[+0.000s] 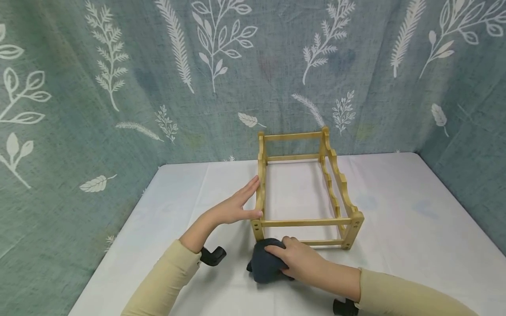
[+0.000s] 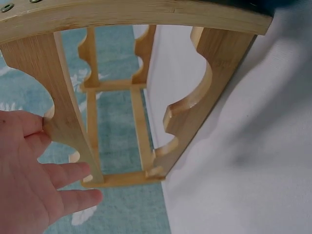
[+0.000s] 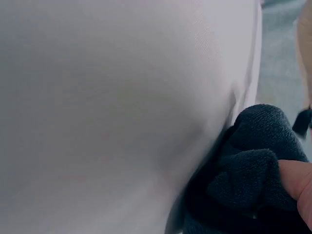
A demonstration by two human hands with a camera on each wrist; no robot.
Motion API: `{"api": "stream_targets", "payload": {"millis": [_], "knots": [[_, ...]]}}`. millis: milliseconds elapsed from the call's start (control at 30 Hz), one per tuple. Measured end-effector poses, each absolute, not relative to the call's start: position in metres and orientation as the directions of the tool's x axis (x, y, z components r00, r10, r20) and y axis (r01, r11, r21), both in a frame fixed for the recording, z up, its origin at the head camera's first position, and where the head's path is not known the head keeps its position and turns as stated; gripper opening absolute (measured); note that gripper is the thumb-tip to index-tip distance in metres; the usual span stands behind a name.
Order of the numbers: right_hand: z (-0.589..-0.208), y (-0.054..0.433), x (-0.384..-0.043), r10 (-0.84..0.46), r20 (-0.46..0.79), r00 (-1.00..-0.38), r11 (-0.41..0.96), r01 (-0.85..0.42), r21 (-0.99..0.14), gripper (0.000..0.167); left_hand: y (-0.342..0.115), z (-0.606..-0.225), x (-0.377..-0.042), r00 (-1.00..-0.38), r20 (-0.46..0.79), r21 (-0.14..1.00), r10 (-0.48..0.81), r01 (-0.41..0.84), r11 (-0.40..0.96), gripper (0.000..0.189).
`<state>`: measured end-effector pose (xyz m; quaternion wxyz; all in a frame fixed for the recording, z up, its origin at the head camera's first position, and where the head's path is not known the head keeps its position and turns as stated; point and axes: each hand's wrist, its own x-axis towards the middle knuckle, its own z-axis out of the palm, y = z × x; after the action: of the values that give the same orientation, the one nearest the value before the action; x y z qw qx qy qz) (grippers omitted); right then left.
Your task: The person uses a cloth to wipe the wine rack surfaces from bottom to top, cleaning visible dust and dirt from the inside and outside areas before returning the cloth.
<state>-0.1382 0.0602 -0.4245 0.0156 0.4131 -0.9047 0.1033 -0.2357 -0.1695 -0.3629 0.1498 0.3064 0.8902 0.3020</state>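
A light wooden rack (image 1: 306, 222) with wavy, notched side rails stands on the white table cover. Against its left side rests my left hand (image 1: 233, 208), fingers straight and spread from the thumb. In the left wrist view those fingertips (image 2: 80, 171) lie along a notched rail (image 2: 61, 97). My right hand (image 1: 302, 261) grips a bunched dark blue cloth (image 1: 265, 263) at the rack's near left corner. Close up in the right wrist view, the fluffy cloth (image 3: 243, 180) is folded under the thumb (image 3: 295, 178), and the other fingers are hidden.
A grey-green curtain (image 1: 221, 109) with white leaf prints hangs behind the table and along both sides. White cloth (image 1: 403, 210) covers the tabletop. Black wrist mounts (image 1: 213, 256) show by both sleeves.
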Motion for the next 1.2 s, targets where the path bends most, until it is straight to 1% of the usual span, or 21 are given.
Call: {"api": "stream_targets", "payload": {"millis": [200,367,467,567,633,733,833,900,967,1033,1067,1133,1200], "knots": [[-0.423,0.105,-0.128,-0.632,0.112,-0.767,0.751,-0.642,-0.154,0.060,-0.170,-0.363,-0.236,-0.766,-0.079,0.629,0.638,0.458,0.628,0.100],[-0.425,0.148,-0.119,-0.509,0.127,-0.851,0.850,-0.520,-0.079,0.062,-0.169,-0.365,-0.237,-0.766,-0.063,0.639,0.639,0.461,0.615,0.092],[-0.423,0.169,-0.117,-0.411,0.052,-0.910,0.907,-0.414,-0.074,0.062,-0.169,-0.365,-0.237,-0.764,-0.056,0.646,0.643,0.463,0.607,0.091],[-0.420,0.183,-0.117,-0.341,-0.048,-0.939,0.935,-0.333,-0.122,0.061,-0.169,-0.366,-0.237,-0.761,-0.052,0.650,0.647,0.466,0.600,0.093],[-0.417,0.188,-0.119,-0.335,-0.089,-0.938,0.927,-0.310,-0.213,0.061,-0.169,-0.367,-0.238,-0.757,-0.048,0.652,0.651,0.470,0.595,0.094],[-0.408,0.184,-0.120,-0.403,-0.096,-0.910,0.859,-0.340,-0.383,0.060,-0.168,-0.368,-0.238,-0.755,-0.043,0.655,0.655,0.473,0.589,0.094],[-0.396,0.162,-0.122,-0.524,-0.061,-0.850,0.749,-0.425,-0.508,0.058,-0.170,-0.368,-0.237,-0.756,-0.045,0.659,0.653,0.469,0.588,0.096],[-0.391,0.139,-0.125,-0.595,-0.055,-0.802,0.688,-0.472,-0.551,0.057,-0.170,-0.367,-0.236,-0.757,-0.048,0.668,0.652,0.461,0.584,0.098],[-0.391,0.113,-0.129,-0.643,-0.055,-0.764,0.652,-0.509,-0.563,0.057,-0.170,-0.367,-0.236,-0.757,-0.050,0.672,0.652,0.457,0.583,0.099],[-0.394,0.089,-0.134,-0.666,-0.060,-0.744,0.641,-0.529,-0.556,0.056,-0.170,-0.367,-0.236,-0.755,-0.050,0.674,0.653,0.457,0.580,0.099],[-0.397,0.079,-0.137,-0.673,-0.056,-0.738,0.644,-0.546,-0.536,0.056,-0.170,-0.367,-0.237,-0.755,-0.051,0.672,0.654,0.458,0.581,0.099],[-0.404,0.063,-0.142,-0.671,-0.055,-0.740,0.666,-0.569,-0.482,0.056,-0.169,-0.367,-0.238,-0.753,-0.050,0.668,0.656,0.463,0.583,0.099],[-0.410,0.056,-0.146,-0.651,-0.057,-0.757,0.700,-0.570,-0.431,0.055,-0.169,-0.368,-0.238,-0.754,-0.051,0.667,0.655,0.462,0.584,0.100]]}}
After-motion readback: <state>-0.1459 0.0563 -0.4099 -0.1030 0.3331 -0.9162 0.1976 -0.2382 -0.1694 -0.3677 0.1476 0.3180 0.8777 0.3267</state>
